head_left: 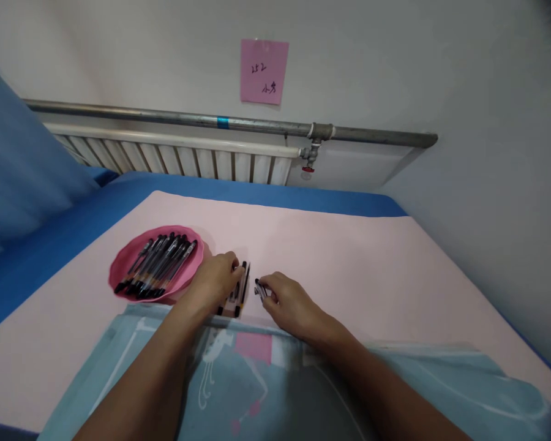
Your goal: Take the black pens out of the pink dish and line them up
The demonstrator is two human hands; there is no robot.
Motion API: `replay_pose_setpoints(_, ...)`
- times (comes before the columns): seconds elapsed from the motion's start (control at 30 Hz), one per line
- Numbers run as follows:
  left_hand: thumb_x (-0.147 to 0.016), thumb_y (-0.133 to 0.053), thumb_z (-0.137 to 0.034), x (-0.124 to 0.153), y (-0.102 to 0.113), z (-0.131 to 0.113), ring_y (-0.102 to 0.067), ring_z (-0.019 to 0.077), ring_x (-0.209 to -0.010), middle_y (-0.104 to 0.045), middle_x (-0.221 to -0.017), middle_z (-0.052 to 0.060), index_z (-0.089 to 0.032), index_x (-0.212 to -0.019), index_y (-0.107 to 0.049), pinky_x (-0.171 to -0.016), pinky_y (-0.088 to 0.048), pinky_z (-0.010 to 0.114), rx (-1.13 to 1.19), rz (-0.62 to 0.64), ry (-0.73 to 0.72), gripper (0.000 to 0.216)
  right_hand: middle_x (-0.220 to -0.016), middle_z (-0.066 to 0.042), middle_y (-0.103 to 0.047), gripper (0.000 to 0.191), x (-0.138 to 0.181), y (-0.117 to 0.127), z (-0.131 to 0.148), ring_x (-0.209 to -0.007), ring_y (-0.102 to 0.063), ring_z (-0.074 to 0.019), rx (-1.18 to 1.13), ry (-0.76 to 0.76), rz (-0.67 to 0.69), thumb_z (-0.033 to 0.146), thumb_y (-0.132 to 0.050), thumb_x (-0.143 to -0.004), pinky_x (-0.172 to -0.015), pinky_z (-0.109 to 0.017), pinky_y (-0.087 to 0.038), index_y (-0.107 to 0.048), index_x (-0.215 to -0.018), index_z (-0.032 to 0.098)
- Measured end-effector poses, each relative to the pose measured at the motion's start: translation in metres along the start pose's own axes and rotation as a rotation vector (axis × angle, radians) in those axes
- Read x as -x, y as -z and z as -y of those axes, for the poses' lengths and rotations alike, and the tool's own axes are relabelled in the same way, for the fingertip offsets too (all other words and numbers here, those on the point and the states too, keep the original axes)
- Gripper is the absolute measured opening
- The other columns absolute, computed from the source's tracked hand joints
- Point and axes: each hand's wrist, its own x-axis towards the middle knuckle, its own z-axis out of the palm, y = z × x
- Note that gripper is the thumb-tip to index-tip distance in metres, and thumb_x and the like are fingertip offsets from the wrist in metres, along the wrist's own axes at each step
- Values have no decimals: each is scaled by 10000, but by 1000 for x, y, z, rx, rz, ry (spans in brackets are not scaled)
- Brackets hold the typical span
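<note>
Head view: R hand (288, 301) pinched a black pen (259, 290) in closed fingers, by pink sheet's (358, 245) near edge, mid. L hand (215, 280) gripped the pen box (237, 299) just beside. Pen prob. light, stiff, slick; take mid-barrel.

pink plate (119, 269): 1 | pens (158, 266) on it: about ten | pen box (233, 309): 1 | loose pen (258, 288): 1 | wall note (264, 71): 1

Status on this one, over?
Left hand on pen box. Right hand pinching one pen. Pink plate of pens left of hands.
</note>
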Motion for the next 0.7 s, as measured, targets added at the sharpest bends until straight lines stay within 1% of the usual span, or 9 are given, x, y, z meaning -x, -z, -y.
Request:
replay_pose_setpoints(0.07,-797,-437,-345,0,0,0,-611,187,-733,-681,-807,64,-173,-876,-612,-563,-364,243,4,2,-5,258,-802,-27,-530,275,0,0,1,-703,-461,-125,-2,24,27,54,-466,-703,-642,-232,-320,-567,-928,175)
replay_pose_setpoints(0.17,-792,-438,-330,0,-1,0,-609,189,-728,-681,-814,68,-175,-870,-613,-566,-367,248,7,-4,-16,247,-778,-18,-518,243,0,1,3,-685,-457,-122,-24,37,58,78,-467,-717,-644,-232,-329,-571,-911,181)
replay_pose_setpoints(0.27,-789,-437,-331,0,0,0,-608,195,-728,-681,-815,74,-173,-878,-614,-572,-367,251,4,-7,-16,254,-821,-29,-528,321,-1,2,4,-709,-469,-127,-48,36,61,69,-464,-702,-664,-236,-344,-559,-990,175)
replay_pose_setpoints(0.33,-788,-437,-328,1,1,0,-609,192,-731,-681,-818,75,-173,-879,-614,-576,-367,247,5,-2,-13,253,-835,-33,-530,362,0,3,4,-717,-473,-130,-43,44,87,52,-462,-678,-667,-237,-348,-553,-1006,174)
replay_pose_setpoints(0.43,-792,-433,-326,2,2,-1,-605,178,-705,-680,-806,71,-175,-860,-611,-559,-363,237,11,4,-16,243,-820,-31,-525,327,1,4,5,-705,-471,-131,-14,64,118,68,-458,-691,-655,-237,-348,-554,-983,178)
replay_pose_setpoints(0.53,-794,-431,-334,3,2,-1,-594,166,-666,-676,-787,68,-176,-848,-606,-542,-354,231,9,1,-19,241,-824,-33,-529,331,2,3,4,-712,-474,-135,8,74,119,86,-453,-709,-658,-240,-350,-544,-1013,180)
replay_pose_setpoints(0.6,-793,-430,-336,2,1,-1,-591,165,-657,-674,-779,67,-178,-844,-606,-537,-351,232,6,-3,-20,243,-855,-39,-538,374,2,1,4,-741,-482,-140,12,91,115,76,-446,-706,-677,-244,-353,-533,-1053,184)
replay_pose_setpoints(0.7,-791,-433,-332,1,0,0,-598,173,-689,-676,-791,67,-178,-852,-611,-548,-362,234,6,-4,-33,243,-904,-45,-548,425,2,0,2,-766,-491,-145,16,115,106,85,-452,-707,-699,-251,-359,-507,-1116,190)
